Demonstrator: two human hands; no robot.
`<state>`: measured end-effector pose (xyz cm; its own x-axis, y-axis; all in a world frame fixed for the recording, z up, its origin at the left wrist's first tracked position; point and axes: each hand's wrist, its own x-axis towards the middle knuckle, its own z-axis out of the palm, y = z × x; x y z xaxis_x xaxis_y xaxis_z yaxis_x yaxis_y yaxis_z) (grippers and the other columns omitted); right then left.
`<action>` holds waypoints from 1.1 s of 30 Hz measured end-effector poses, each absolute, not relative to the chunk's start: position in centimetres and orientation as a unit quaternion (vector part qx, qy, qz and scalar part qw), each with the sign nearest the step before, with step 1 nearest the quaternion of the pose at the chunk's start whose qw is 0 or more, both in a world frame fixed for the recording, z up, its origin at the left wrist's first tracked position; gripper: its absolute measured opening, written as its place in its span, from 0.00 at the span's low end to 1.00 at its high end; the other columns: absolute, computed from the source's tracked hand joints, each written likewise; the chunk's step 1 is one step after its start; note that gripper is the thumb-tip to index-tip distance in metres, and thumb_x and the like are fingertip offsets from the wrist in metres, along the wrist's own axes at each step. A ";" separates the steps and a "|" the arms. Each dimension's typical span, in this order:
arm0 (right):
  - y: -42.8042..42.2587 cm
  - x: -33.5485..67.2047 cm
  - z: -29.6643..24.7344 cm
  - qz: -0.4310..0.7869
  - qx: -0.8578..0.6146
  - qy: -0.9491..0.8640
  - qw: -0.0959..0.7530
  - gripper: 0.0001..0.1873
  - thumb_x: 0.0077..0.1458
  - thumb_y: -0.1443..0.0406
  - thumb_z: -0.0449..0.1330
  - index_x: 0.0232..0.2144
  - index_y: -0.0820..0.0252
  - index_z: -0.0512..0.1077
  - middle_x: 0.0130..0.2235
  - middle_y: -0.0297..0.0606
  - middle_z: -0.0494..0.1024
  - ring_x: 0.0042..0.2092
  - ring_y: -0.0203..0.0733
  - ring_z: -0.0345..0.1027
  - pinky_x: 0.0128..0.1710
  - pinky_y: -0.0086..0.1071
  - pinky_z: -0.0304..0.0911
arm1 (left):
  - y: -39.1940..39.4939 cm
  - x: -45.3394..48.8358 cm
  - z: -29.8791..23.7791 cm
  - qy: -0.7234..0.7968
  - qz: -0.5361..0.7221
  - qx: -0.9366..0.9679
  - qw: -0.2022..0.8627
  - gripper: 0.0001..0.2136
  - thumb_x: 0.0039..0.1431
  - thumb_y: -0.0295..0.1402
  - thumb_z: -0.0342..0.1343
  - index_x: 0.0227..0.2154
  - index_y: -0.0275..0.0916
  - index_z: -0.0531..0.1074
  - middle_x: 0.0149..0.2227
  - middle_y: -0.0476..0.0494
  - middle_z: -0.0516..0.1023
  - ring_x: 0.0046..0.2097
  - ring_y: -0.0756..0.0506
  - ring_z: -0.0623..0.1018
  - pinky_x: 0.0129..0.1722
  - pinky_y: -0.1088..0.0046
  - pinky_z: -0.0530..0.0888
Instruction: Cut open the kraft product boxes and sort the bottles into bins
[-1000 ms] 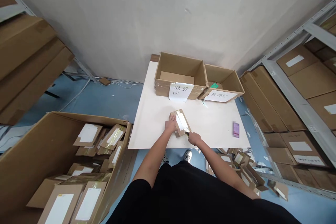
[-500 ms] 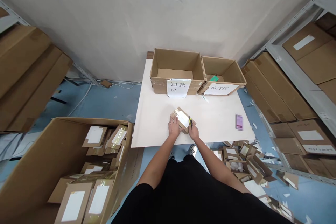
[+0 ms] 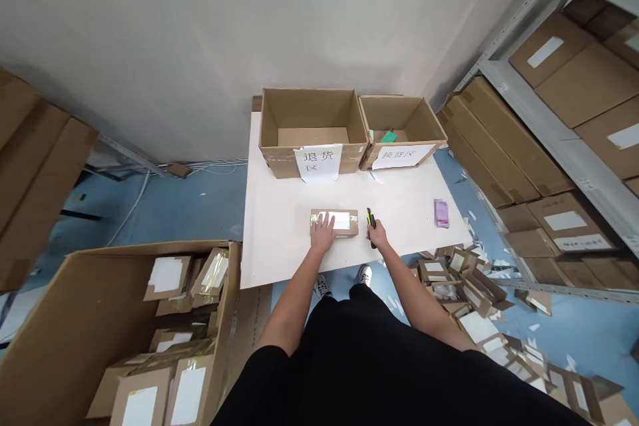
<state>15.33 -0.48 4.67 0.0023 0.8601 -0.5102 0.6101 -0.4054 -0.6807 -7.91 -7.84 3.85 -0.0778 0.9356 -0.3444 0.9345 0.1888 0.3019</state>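
A small taped cardboard box (image 3: 353, 224) with a white label lies on the white table (image 3: 279, 239), its long side running left to right. My left hand (image 3: 323, 231) rests on its left part, fingers spread over the top and label. To the right of the box, my right hand (image 3: 377, 234) is closed around a black and yellow utility knife (image 3: 371, 218) that points away from me. Whether the blade is out cannot be made out. The knife and the box are apart.
Two open cartons with handwritten signs, a larger one (image 3: 272, 158) and a smaller one (image 3: 439, 136), stand at the table's back. A purple packet (image 3: 442, 213) lies at right. A big carton (image 3: 232, 306) of parcels is at left; opened boxes (image 3: 479, 299) litter the floor at right.
The box has turned from a slanted position to lie flat and straight. My right hand has left the box and moved right with the knife. The left hand now lies flat on top.
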 end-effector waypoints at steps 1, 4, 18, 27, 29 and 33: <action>-0.7 15.6 4.7 0.484 -0.697 -0.516 0.115 0.10 0.71 0.55 0.53 0.41 0.54 0.65 0.25 0.27 0.75 0.23 0.36 0.71 0.27 0.25 0.65 | -7.9 -7.9 3.4 0.735 -0.001 0.636 0.235 0.31 0.73 0.43 0.44 0.76 0.44 0.52 0.79 0.43 0.46 0.78 0.35 0.45 0.75 0.49 0.50; -0.9 15.9 5.0 0.497 -0.688 -0.526 0.051 0.15 0.74 0.54 0.50 0.37 0.56 0.66 0.21 0.25 0.70 0.18 0.34 0.66 0.23 0.25 0.61 | -8.1 -7.8 2.3 0.737 -0.002 0.634 0.233 0.31 0.73 0.43 0.43 0.76 0.45 0.51 0.79 0.45 0.43 0.78 0.36 0.44 0.75 0.49 0.48; -0.2 11.0 6.9 0.263 -0.650 -0.691 -0.177 0.16 0.67 0.66 0.60 0.54 0.65 0.73 0.51 0.60 0.81 0.55 0.54 0.78 0.51 0.38 0.69 | -8.3 -7.5 1.6 0.749 0.022 0.626 0.217 0.31 0.73 0.43 0.46 0.75 0.46 0.53 0.78 0.45 0.47 0.78 0.35 0.46 0.75 0.48 0.50; 0.1 11.7 8.1 0.342 -0.651 -0.647 -0.203 0.04 0.60 0.68 0.66 0.38 0.65 0.77 0.28 0.47 0.82 0.27 0.49 0.80 0.35 0.36 0.72 | -8.6 -7.4 1.6 0.747 0.041 0.628 0.212 0.30 0.72 0.44 0.47 0.75 0.49 0.55 0.78 0.46 0.49 0.78 0.36 0.47 0.74 0.48 0.51; -0.4 12.3 8.1 0.369 -0.660 -0.636 -0.152 0.06 0.63 0.65 0.64 0.36 0.63 0.75 0.25 0.41 0.80 0.23 0.44 0.77 0.31 0.33 0.70 | -8.5 -7.2 2.0 0.750 0.044 0.626 0.209 0.30 0.72 0.43 0.48 0.75 0.48 0.55 0.78 0.44 0.50 0.78 0.36 0.48 0.74 0.48 0.52; -2.9 12.5 6.9 0.409 -0.682 -0.603 0.055 0.14 0.74 0.56 0.49 0.43 0.57 0.68 0.27 0.32 0.79 0.23 0.37 0.76 0.28 0.25 0.67 | -7.2 -7.5 3.4 0.753 0.037 0.623 0.209 0.28 0.71 0.40 0.48 0.72 0.44 0.61 0.75 0.38 0.58 0.75 0.33 0.55 0.70 0.48 0.60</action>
<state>12.52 -2.87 6.92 -0.0624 0.8689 -0.4911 0.7783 -0.2656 -0.5689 -7.49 -7.20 3.44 -0.1364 0.9533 -0.2695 0.9226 0.2213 0.3160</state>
